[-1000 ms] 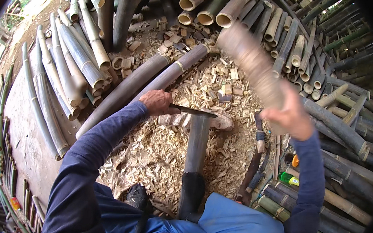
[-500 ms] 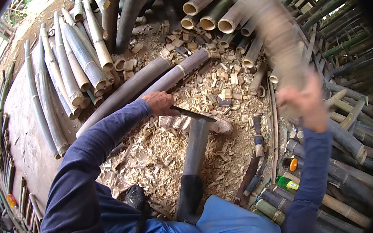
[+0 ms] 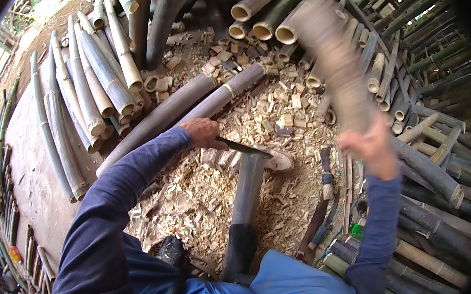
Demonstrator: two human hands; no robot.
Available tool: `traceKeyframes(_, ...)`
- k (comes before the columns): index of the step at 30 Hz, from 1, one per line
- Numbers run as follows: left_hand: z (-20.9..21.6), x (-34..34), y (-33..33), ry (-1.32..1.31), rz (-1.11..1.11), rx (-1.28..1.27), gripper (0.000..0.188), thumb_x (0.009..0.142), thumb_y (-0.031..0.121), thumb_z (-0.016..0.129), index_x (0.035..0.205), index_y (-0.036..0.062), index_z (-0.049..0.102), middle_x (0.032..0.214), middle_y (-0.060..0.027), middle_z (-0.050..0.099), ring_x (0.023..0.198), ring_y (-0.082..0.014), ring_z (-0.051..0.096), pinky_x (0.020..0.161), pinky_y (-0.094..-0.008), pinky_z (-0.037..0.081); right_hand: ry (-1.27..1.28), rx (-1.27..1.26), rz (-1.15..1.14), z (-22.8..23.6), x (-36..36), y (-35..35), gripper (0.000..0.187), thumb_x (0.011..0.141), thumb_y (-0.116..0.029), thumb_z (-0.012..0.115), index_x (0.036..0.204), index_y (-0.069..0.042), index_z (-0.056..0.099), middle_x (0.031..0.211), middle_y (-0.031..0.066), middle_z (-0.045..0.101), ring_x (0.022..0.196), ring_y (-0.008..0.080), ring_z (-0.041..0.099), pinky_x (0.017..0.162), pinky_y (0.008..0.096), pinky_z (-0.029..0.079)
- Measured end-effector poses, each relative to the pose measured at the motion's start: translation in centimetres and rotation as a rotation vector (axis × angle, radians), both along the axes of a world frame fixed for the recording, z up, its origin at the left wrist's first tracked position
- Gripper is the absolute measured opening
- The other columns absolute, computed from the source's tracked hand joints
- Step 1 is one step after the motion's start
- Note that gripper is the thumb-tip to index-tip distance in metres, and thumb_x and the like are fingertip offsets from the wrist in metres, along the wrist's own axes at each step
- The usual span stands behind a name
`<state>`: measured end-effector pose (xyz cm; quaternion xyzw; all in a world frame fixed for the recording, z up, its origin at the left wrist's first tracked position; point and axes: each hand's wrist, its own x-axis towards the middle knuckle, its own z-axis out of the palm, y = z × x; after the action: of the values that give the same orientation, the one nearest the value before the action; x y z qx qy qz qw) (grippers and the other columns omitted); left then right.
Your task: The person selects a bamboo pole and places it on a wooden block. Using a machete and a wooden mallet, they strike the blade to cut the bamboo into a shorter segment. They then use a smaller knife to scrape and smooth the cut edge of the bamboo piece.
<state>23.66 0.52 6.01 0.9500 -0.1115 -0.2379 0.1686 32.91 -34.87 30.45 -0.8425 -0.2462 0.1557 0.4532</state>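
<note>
Gripping a dark-bladed knife [image 3: 242, 147] by its handle end, the left hand [image 3: 203, 132] is the nearer to the bamboo section [image 3: 248, 191]; the blade points between 3 and 4 o'clock, crosswise over the section's end, contact apparent. From the blade the bamboo extends toward 6 o'clock, with a wooden block [image 3: 280, 161] behind its far end. The right hand [image 3: 374, 146], closed around a motion-blurred wooden mallet [image 3: 337, 66] directed toward 11 o'clock, has the blade well apart at 9 o'clock.

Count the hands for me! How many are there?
2. The left hand holds a knife at the end of a bamboo pole; the right hand, farther right, grips a blurred club. I see no others.
</note>
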Motion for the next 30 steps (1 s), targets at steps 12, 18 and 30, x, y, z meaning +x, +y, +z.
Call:
traceKeyframes(12, 0.1, 0.8, -0.5, 0.065, 0.024, 0.018, 0.071, 0.084, 0.074, 0.067, 0.087, 0.0035, 0.078, 0.074, -0.0137, 0.073, 0.073, -0.0317, 0.073, 0.076, -0.0448, 0.058, 0.205, -0.348, 0.092, -9.7, 0.3, 0.4, 0.073, 0.066, -0.018, 0.086, 0.128, 0.009, 0.058, 0.105, 0.0175, 0.071, 0.085, 0.0243, 0.071, 0.082, 0.0359, 0.06)
traceKeyframes(18, 1.2, 0.1, 0.1, 0.102, 0.017, 0.039, 0.079, 0.081, 0.08, 0.065, 0.081, 0.0019, 0.076, 0.07, -0.0135, 0.07, 0.07, -0.0318, 0.071, 0.071, -0.0459, 0.056, -0.272, 0.357, -0.311, 0.8, 0.3, 0.0, 0.042, 0.085, -0.017, 0.074, 0.117, 0.006, 0.06, 0.103, 0.0181, 0.071, 0.075, 0.0228, 0.07, 0.064, 0.035, 0.06)
traceKeyframes(30, -0.1, 1.3, 0.1, 0.196, -0.013, -0.039, 0.077, 0.081, 0.076, 0.068, 0.082, -0.0005, 0.076, 0.076, -0.0171, 0.072, 0.078, -0.0328, 0.073, 0.075, -0.0457, 0.056, -0.118, -0.13, -0.021, -3.0, -0.3, 0.2, 0.082, 0.07, -0.019, 0.085, 0.137, 0.009, 0.049, 0.109, 0.016, 0.069, 0.083, 0.0253, 0.07, 0.082, 0.0385, 0.059)
